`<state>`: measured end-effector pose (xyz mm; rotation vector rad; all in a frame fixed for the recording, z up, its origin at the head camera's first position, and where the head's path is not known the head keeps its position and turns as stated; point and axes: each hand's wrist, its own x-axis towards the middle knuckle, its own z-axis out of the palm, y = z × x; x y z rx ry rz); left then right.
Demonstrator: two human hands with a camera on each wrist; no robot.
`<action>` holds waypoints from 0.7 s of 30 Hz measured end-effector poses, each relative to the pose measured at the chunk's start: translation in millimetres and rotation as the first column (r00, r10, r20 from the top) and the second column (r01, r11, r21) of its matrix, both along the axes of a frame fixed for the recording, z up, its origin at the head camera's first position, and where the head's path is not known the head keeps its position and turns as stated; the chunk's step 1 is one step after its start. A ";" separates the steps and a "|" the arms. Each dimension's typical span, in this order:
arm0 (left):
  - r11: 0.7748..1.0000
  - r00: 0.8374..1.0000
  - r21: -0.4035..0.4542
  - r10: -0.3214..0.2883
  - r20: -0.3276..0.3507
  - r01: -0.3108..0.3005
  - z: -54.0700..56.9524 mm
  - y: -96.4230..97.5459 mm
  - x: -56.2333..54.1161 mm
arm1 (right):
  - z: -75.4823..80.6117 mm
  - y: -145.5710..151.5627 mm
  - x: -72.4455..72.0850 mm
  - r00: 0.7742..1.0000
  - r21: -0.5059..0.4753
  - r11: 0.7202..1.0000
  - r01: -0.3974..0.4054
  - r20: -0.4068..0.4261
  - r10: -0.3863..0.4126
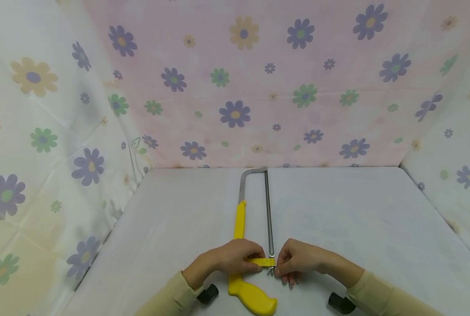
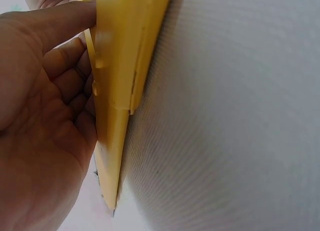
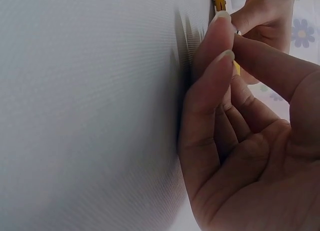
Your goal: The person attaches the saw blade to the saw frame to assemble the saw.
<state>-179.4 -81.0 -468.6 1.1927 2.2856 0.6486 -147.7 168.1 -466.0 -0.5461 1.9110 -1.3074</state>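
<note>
A hacksaw lies flat on the white table, with its yellow handle (image 1: pixel 257 299) toward me and its metal bow (image 1: pixel 242 186) pointing away. Its blade (image 1: pixel 269 210) runs along the right side. My left hand (image 1: pixel 235 256) holds the yellow frame near the short yellow crosspiece (image 1: pixel 264 262); in the left wrist view thumb and fingers lie against the yellow frame (image 2: pixel 120 56). At the blade's near end sits a wing nut (image 1: pixel 271 271), pinched by the thumb and forefinger of my right hand (image 1: pixel 302 258). The right wrist view mostly hides the nut behind the right fingers (image 3: pixel 205 101).
The white tabletop (image 1: pixel 357 219) stretches to both sides of the saw. Floral fabric (image 1: pixel 203 101) stands at the back, left and right of it. Black wrist-camera pieces (image 1: pixel 208 294) show below both forearms.
</note>
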 end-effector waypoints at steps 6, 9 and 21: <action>1.000 1.000 0.004 -0.002 -0.005 0.002 -1.0 -0.4 0.1 | -0.3 0.3 -0.1 1.000 -0.002 1.000 -0.002 0.013 0.002; 1.000 1.000 0.004 -0.009 -0.014 0.009 -1.0 -0.2 0.2 | 0.2 1.9 -0.5 1.000 -0.005 1.000 -0.012 0.025 0.012; 1.000 1.000 0.000 -0.009 -0.021 0.009 -2.9 0.0 -0.4 | 0.9 1.1 0.0 1.000 0.013 1.000 -0.010 0.016 0.009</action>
